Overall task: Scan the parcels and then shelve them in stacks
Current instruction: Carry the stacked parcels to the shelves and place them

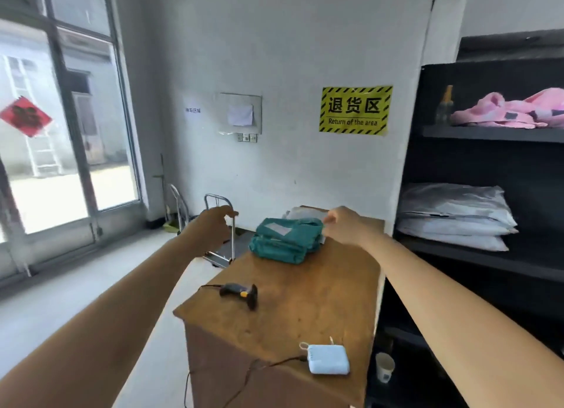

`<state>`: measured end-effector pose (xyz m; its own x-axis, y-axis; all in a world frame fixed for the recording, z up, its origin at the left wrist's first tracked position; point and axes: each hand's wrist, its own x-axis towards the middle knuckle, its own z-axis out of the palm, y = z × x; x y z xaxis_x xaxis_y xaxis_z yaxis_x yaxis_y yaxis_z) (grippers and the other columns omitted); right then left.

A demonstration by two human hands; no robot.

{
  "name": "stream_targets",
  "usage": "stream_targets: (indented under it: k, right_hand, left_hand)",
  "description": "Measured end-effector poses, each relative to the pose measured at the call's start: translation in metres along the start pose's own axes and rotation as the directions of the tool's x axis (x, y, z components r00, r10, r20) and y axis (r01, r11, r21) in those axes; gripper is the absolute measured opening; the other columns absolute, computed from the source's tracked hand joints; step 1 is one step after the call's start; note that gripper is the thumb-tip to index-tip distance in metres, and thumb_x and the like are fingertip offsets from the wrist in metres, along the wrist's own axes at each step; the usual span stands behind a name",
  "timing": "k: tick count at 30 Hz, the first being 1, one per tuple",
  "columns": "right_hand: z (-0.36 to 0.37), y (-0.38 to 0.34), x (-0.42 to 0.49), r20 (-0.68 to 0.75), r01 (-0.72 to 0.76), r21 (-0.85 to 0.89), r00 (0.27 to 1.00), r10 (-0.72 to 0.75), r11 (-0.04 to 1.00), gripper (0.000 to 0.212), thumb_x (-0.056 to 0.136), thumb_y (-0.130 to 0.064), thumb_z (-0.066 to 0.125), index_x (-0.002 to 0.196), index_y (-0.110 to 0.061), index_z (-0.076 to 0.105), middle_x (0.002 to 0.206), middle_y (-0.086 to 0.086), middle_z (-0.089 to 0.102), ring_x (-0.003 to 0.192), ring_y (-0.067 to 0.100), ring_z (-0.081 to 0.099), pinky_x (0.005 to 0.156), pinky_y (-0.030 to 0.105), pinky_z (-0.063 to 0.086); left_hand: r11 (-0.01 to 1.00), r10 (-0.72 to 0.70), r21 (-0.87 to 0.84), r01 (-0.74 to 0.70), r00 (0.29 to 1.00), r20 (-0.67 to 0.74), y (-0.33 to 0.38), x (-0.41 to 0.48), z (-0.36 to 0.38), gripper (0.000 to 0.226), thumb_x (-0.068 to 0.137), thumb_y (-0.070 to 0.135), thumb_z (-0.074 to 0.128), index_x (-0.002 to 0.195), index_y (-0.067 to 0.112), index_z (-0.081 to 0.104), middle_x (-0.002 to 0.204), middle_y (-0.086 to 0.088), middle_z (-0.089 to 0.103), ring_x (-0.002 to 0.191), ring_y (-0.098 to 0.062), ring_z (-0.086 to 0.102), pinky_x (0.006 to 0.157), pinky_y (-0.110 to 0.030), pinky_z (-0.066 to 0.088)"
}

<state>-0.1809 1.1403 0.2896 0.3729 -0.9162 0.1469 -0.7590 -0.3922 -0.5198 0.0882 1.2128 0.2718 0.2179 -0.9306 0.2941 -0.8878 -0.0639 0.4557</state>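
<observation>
On the counter (pixel 305 301) the teal parcels (pixel 287 239) look soft and light, so pinch their edges; your left hand (pixel 213 224) hovers loosely curled, empty, while your right hand (pixel 341 224) meets them, grip impossible to tell.

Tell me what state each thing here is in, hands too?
green parcels, stacked on the table, unshelved.
scanner, lying on its side, untouched.
power bank, flat, plugged in.
white parcels, stacked on the shelf.
paper cup, upright.
left hand, in the air, fingers loosely curled, empty.
right hand, at the green parcels; grip unclear.
</observation>
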Motion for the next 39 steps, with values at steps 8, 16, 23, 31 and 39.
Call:
stream_targets:
  k: [8,16,23,31,39]
  right_hand:
    - [0.138,-0.206,0.067,0.097,0.241,-0.016,0.966,-0.238,0.970,0.041,0.085,-0.013,0.056,0.125,-0.006,0.059,0.126,0.010,0.059,0.116,0.024,0.054,0.089,0.028,0.042]
    - [0.238,-0.324,0.186,0.122,0.359,-0.134,0.931,-0.344,0.924,0.032,0.086,-0.019,0.055,0.114,-0.004,0.062,0.118,0.009,0.062,0.107,0.025,0.057,0.088,0.030,0.046]
    - [0.297,-0.400,0.348,0.142,0.377,-0.118,0.922,-0.360,0.919,0.040,0.084,-0.017,0.056,0.123,-0.011,0.058,0.122,0.006,0.060,0.111,0.023,0.056,0.092,0.032,0.046]
    - [0.360,-0.437,0.514,0.135,0.337,-0.095,0.937,-0.323,0.937,0.038,0.084,-0.016,0.057,0.122,-0.009,0.060,0.121,0.008,0.060,0.110,0.023,0.055,0.083,0.026,0.040]
    - [0.396,-0.400,0.681,0.048,0.128,-0.153,0.991,-0.122,0.980,0.035,0.086,-0.021,0.059,0.119,-0.010,0.059,0.117,0.009,0.062,0.105,0.025,0.057,0.087,0.032,0.046]
  left_hand:
    - [0.989,-0.126,0.071,0.133,0.987,-0.100,-0.196,-0.026,-0.123,0.036,0.088,-0.004,0.041,0.117,0.007,0.060,0.117,-0.010,0.060,0.098,-0.023,0.055,0.082,-0.025,0.039]
    - [0.966,-0.208,0.129,0.225,0.969,-0.132,-0.349,0.051,-0.185,0.041,0.086,0.000,0.038,0.121,0.015,0.054,0.132,-0.014,0.053,0.113,-0.029,0.055,0.090,-0.035,0.046]
    - [0.956,-0.241,0.140,0.258,0.962,-0.130,-0.468,0.176,-0.219,0.039,0.084,0.004,0.046,0.121,0.013,0.055,0.131,-0.013,0.053,0.115,-0.028,0.053,0.094,-0.035,0.044]
    - [0.965,-0.232,0.108,0.237,0.971,-0.061,-0.587,0.326,-0.210,0.037,0.084,0.004,0.049,0.119,0.015,0.055,0.120,-0.011,0.058,0.099,-0.023,0.058,0.083,-0.031,0.047]
    - [0.994,-0.063,0.087,0.062,0.998,0.012,-0.656,0.557,-0.167,0.038,0.083,-0.002,0.046,0.118,0.010,0.057,0.121,-0.014,0.057,0.096,-0.024,0.059,0.080,-0.031,0.049]
